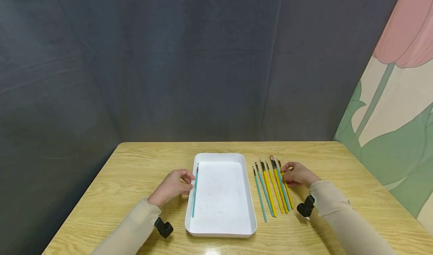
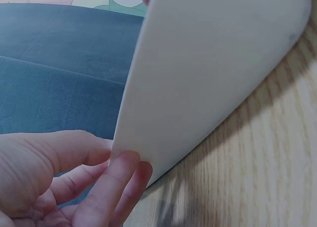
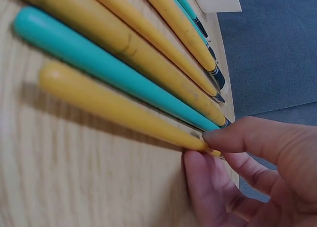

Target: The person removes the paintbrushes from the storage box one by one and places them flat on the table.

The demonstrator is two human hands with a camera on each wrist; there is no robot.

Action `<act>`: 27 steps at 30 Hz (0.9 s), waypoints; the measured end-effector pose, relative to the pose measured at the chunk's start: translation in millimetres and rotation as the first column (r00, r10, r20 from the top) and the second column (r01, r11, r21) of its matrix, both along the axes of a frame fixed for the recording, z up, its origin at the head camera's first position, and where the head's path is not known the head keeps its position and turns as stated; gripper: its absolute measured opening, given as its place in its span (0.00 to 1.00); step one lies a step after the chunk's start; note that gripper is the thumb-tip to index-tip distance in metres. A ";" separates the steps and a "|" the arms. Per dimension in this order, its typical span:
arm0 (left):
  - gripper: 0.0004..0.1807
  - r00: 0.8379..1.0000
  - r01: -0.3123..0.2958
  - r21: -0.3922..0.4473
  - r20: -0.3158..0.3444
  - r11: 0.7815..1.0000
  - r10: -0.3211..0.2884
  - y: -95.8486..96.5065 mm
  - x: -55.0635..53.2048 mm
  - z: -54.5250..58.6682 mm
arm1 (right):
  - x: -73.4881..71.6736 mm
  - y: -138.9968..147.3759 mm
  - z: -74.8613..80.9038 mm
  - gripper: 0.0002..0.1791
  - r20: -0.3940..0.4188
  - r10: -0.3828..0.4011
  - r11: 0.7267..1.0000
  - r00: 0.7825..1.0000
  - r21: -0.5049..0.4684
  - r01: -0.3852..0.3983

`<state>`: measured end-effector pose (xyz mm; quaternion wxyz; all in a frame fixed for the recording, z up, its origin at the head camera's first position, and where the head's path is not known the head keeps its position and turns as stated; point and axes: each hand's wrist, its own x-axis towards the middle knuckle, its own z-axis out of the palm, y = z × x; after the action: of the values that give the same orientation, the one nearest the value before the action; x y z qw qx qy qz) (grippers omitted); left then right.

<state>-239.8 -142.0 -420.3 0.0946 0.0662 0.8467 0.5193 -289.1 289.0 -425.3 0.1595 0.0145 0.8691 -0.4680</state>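
A white rectangular tray (image 1: 223, 230) lies on the table with one thin teal paintbrush (image 1: 195, 196) along its left inner side. My left hand (image 1: 174, 186) is at the tray's left edge; in the left wrist view its thumb meets the rim and its fingertips (image 2: 130, 160) rest on the outer wall (image 2: 198, 64), pinching it. Right of the tray, several yellow and teal paintbrushes lie side by side, bristles away from me. With thumb and fingers my right hand (image 1: 297, 174) pinches the outermost yellow paintbrush (image 3: 119, 111) near its ferrule. Beside that one lies a teal paintbrush (image 3: 94, 61).
The wooden table (image 1: 145, 161) ends at a dark cloth backdrop (image 1: 203, 67) behind and to the left. On the right stands a wall panel (image 1: 399, 134) painted with a pink flower and green leaves. Each wrist carries a small black camera.
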 end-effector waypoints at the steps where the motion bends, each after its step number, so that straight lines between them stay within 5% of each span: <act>1: 0.11 1.000 0.002 0.001 0.000 1.000 -0.002 0.0 0.3 0.0 | 0.6 0.0 0.0 0.20 -0.001 0.003 1.000 1.000 0.004 -0.003; 27: 0.11 1.000 -0.003 -0.002 0.001 1.000 0.003 1.3 3.7 2.1 | 4.2 2.4 3.1 0.19 0.010 0.036 0.997 0.999 -0.067 -0.035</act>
<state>-236.1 -140.7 -418.2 0.0942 0.0648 0.8473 0.5186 -284.9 291.5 -422.2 0.1730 -0.0036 0.8522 -0.4938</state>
